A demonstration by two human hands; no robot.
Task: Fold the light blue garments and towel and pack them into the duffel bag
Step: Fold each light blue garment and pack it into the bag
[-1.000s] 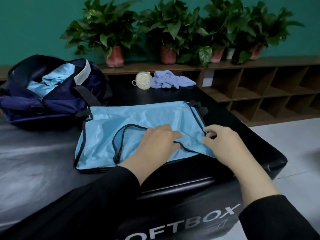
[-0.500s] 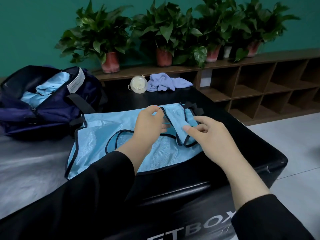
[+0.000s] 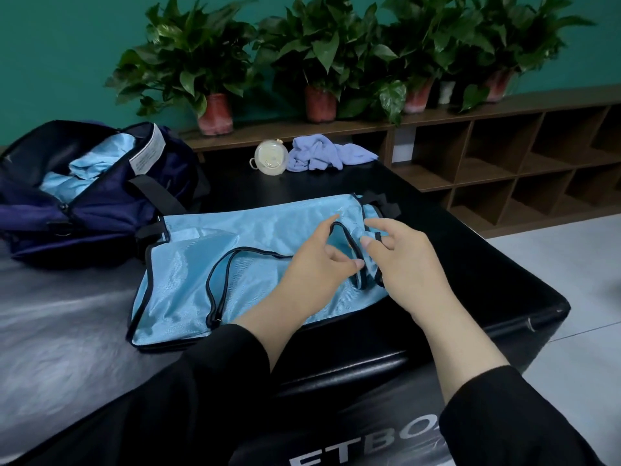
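A light blue garment [image 3: 242, 264] with black trim lies flat on the black padded table [image 3: 487, 280]. My left hand [image 3: 316, 267] and my right hand [image 3: 406, 267] meet at the garment's right end. Each pinches the narrow black-edged flap [image 3: 349, 243] that stands folded up between them. The open navy duffel bag [image 3: 100, 213] sits at the far left with another light blue garment [image 3: 80, 169] inside it. At the back of the table a pale blue towel [image 3: 322, 156] lies crumpled.
A round clear plastic container [image 3: 270, 158] lies next to the towel. Potted plants [image 3: 215, 109] stand on a wooden shelf unit [image 3: 504, 156] behind the table. Its right edge drops to a grey floor [image 3: 571, 264].
The garment's right corner lay flat under my hands one second ago. Both hands have since lifted it and folded it leftward into a narrow raised flap.
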